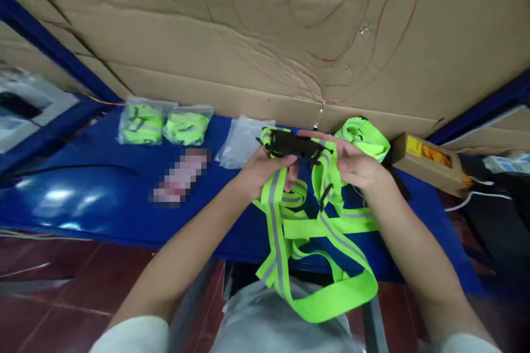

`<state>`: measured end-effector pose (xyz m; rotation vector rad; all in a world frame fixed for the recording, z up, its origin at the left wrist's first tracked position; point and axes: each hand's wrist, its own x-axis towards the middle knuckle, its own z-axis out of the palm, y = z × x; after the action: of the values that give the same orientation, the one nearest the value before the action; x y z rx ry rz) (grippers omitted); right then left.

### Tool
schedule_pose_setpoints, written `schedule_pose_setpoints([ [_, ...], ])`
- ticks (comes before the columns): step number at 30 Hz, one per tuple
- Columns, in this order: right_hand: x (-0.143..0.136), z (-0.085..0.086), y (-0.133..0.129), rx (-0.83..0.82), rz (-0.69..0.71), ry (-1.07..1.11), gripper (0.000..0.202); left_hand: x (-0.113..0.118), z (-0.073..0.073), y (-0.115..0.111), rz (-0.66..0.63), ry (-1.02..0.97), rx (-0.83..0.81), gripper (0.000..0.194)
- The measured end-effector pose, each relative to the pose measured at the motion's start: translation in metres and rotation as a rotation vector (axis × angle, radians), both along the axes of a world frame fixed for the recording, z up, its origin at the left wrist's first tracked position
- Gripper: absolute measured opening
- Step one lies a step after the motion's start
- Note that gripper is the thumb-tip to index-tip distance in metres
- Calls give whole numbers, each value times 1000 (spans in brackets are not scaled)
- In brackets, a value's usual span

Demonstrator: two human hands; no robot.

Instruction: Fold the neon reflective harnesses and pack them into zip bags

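Observation:
A neon green strap with a grey reflective stripe (331, 302) hangs in loops from both hands, over the front edge of the blue table. Its black buckle (290, 143) lies level across the space between the hands, its parts appearing joined. My left hand (267, 170) is closed on the left end of the buckle and the webbing beside it, thumb on top. My right hand (351, 161) holds the buckle's right end and the strap, fingers behind them and partly hidden. A black slider sits on the strap below the right hand.
On the blue table (124, 193) are two bagged green straps (143, 124), (188, 126), clear empty bags (244, 140), a blurred-out pink item (182, 176), a rolled green strap (364, 137) and a cardboard box (430, 162). A cardboard wall (232, 55) stands behind.

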<state>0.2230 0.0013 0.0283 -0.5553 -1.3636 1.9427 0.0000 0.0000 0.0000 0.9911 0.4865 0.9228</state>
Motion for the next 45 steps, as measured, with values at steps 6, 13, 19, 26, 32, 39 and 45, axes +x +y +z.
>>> schedule_pose_setpoints([
  [6,-4,-17,-1,-15,54,-65,58,7,8,-2,21,-17,46,51],
  [13,-17,-8,-5,44,-82,-142,29,12,3,-6,96,-30,198,34],
  [19,-10,6,-6,137,-254,-255,29,13,0,-3,186,19,178,33],
  [26,13,17,-13,125,-93,-312,58,12,-1,-7,-60,-110,-96,50],
  [32,2,6,-6,78,-101,-326,43,18,-4,-12,-116,-137,-33,50],
  [39,3,0,2,265,-383,-352,28,22,-8,-8,138,73,167,39],
  [45,-14,-14,0,501,-505,-381,32,25,-6,-11,399,189,484,46],
])
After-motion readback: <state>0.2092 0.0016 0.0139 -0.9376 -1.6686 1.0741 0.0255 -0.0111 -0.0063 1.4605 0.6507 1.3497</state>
